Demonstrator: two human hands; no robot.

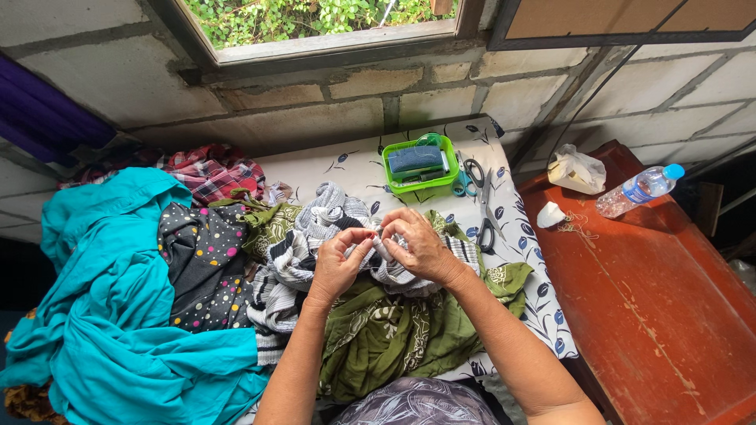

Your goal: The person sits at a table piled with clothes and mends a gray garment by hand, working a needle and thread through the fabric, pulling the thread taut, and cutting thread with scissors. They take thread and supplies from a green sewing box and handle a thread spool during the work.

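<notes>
Both hands, left hand (337, 264) and right hand (417, 244), met on the striped cloth (303, 256) mid-table. Basket (420, 164) sat behind them, scissors (482, 206) just right of it, bottle (639, 188) further right on the wooden bench (669, 315).

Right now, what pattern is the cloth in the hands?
Black-and-white stripes on the cloth, clearest in the head view.

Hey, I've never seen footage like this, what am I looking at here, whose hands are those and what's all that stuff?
One picture, from a camera worn on a person's head, looking down at their own bare hands. The left hand and right hand pinch a striped grey-and-white cloth between them, over a green patterned cloth. Teal fabric and a dotted dark cloth lie alongside. Farther back sit a green tray and scissors; a water bottle lies on the red table.
</notes>
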